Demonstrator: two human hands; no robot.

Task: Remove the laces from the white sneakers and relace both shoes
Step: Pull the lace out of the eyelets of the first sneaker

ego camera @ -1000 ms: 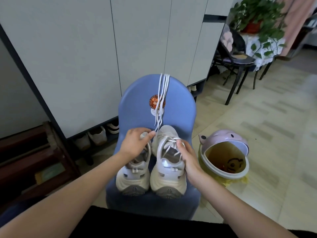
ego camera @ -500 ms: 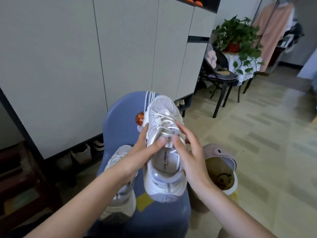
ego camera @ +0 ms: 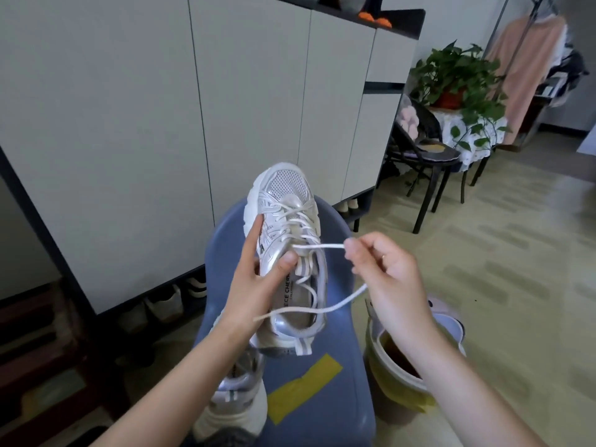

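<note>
Left hand (ego camera: 258, 282) gripping white sneaker (ego camera: 287, 253) raised above blue chair (ego camera: 338, 375), right hand (ego camera: 390, 279) pinching lace (ego camera: 322, 247) pulled rightward, second sneaker (ego camera: 232, 408) on chair, near left.

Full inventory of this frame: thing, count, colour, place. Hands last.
held sneaker: 1, white and silver, lifted above the chair, toe pointing away
lace: 1, white, partly threaded in the held sneaker, top run drawn out to the right
second sneaker: 1, white, on the chair seat, lower left
chair: 1, blue, centre, with yellow tape on its seat
bin: 1, pink lid, yellow liner, on the floor right of the chair
cabinet: 1, white doors, behind the chair
black chair: 1, right background
potted plant: 1, green, right background
left hand: grips the held sneaker's side
right hand: pinches the lace
</note>
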